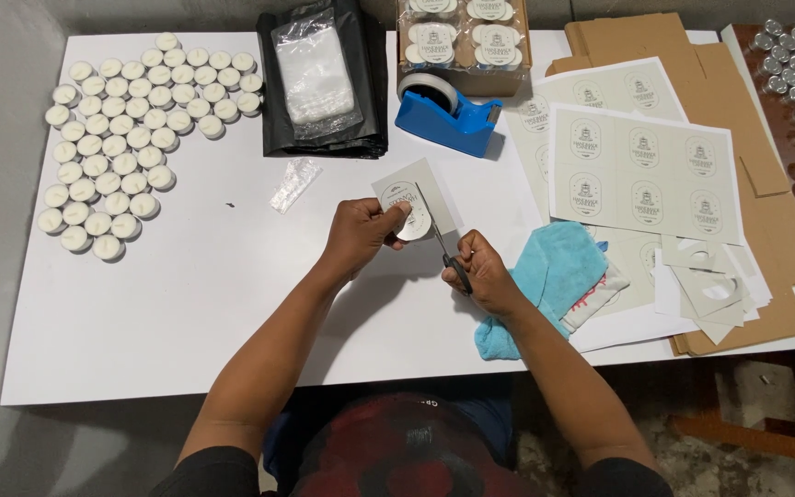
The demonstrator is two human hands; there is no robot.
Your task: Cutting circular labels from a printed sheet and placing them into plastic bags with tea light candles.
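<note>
My left hand [361, 232] pinches a small grey paper piece [413, 198] with a printed round label on it, held just above the white table [213, 276]. My right hand [482, 271] grips a pair of scissors [442, 244] by the handles. The blades point up and left into the paper, along the edge of the round label. Both hands meet near the middle of the table.
Many white tealight candles [117, 138] are grouped at the far left. A black bag with a clear plastic pouch [319, 78], a blue tape dispenser [443, 115], a box of packed candles [462, 37], label sheets [641, 170], paper offcuts [706, 285], a blue cloth [554, 271] and cardboard [766, 202] surround the hands.
</note>
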